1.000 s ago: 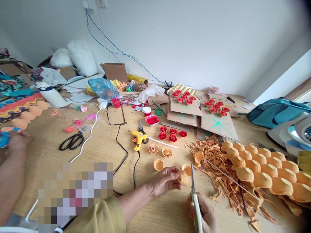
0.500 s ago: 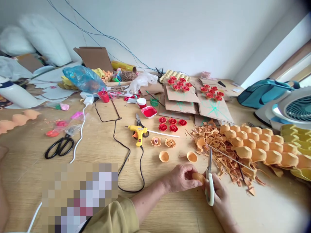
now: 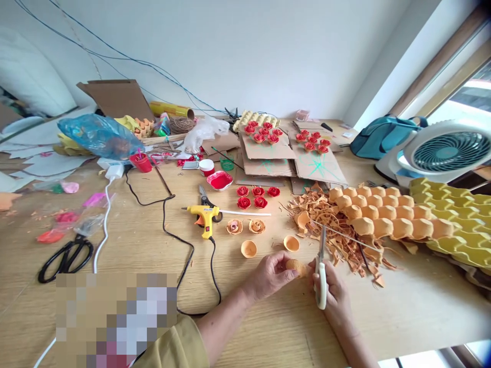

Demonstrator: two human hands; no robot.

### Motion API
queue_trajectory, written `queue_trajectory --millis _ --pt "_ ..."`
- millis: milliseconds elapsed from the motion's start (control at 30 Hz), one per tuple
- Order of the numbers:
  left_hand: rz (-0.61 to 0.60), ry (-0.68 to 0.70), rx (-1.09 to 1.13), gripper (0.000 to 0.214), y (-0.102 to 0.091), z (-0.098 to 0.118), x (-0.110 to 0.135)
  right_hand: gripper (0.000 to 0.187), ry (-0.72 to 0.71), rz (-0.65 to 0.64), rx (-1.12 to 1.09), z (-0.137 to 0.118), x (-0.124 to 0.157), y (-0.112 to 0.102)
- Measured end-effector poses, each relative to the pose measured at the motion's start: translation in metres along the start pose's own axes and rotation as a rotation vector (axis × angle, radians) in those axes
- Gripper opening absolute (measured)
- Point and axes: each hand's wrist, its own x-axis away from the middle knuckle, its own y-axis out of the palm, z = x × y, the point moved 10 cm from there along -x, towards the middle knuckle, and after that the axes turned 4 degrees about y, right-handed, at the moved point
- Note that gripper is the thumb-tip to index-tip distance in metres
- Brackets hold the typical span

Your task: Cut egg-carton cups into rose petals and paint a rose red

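My left hand (image 3: 268,276) pinches a small orange egg-carton cup (image 3: 295,266) between thumb and fingers, above the table's front part. My right hand (image 3: 335,294) is closed around scissors (image 3: 321,283) with white handles, their blades pointing away from me. Its fingertips are close to the cup's right side; whether they touch it I cannot tell. Just beyond my hands stand two cut cups, a left one (image 3: 249,249) and a right one (image 3: 291,243). Behind them lie two unpainted paper roses (image 3: 257,226).
Orange scraps (image 3: 318,214) and an orange egg tray (image 3: 387,212) lie to the right. A yellow glue gun (image 3: 206,217) with a black cord lies left of the roses. Farther back are red roses (image 3: 258,191), a red paint dish (image 3: 220,180) and cardboard sheets (image 3: 268,166). Black-handled scissors (image 3: 67,258) lie left.
The view has turned to the right, so the table things appear farther left. My right hand with the scissors is slightly farther from the cup, which stays in my left hand.
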Motion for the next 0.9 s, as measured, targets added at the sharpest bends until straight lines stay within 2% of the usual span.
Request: queue_trajectory --millis 167,233,367,500,667,767,900 --pt "0.01 0.019 -0.048 0.038 -0.002 0.006 0.002 0.025 0.008 -0.044 -0.099 0.002 0.0 0.007" --pt "0.05 0.049 -0.116 0.036 -0.005 0.009 0.002 0.025 0.0 -0.065 -0.14 0.001 0.001 0.009" --pt "0.137 0.104 -0.343 0.035 -0.01 0.017 0.003 0.027 -0.074 -0.235 -0.077 -0.011 0.001 0.015" --pt "0.2 0.129 -0.498 0.032 -0.011 0.019 0.005 0.023 -0.169 -0.408 0.075 -0.021 -0.013 0.01" --pt "0.336 0.095 -0.586 0.034 -0.024 0.016 0.008 0.015 -0.237 -0.446 0.078 -0.017 -0.038 0.005" --pt "0.427 0.076 -0.72 0.031 -0.029 0.021 0.011 0.024 -0.325 -0.456 0.048 -0.016 -0.036 0.009" --pt "0.471 0.035 -0.845 0.025 -0.029 0.026 0.011 0.02 -0.367 -0.5 0.041 -0.009 -0.03 0.011"
